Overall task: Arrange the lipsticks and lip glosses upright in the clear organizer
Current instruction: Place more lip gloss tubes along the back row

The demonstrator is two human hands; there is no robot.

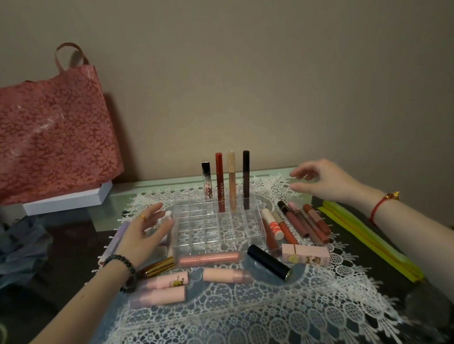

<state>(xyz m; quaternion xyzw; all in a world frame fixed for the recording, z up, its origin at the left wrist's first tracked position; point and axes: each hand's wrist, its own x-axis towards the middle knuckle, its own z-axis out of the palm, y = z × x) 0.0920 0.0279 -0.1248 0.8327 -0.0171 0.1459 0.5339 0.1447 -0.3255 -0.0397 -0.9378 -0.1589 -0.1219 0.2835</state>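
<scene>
A clear organizer (219, 232) sits mid-table on a white lace mat. Several lip glosses stand upright in its back row: a short clear one (207, 181), a red one (220, 181), a gold one (232, 179) and a dark one (246, 178). Loose lip glosses (302, 221) lie in a bunch to its right. Pink lipsticks (165, 281), a gold tube (157, 267), a black lipstick (268, 261) and a pink box (305, 254) lie in front. My left hand (144, 235) rests with straight fingers against the organizer's left wall. My right hand (326, 181) hovers empty above the loose glosses, fingers relaxed.
A red floral bag (43, 136) stands on a white box (66, 200) at the back left. Blue-grey fabric (13, 248) lies at the left edge. Yellow strips (370, 239) lie along the right. A wall closes the back of the table.
</scene>
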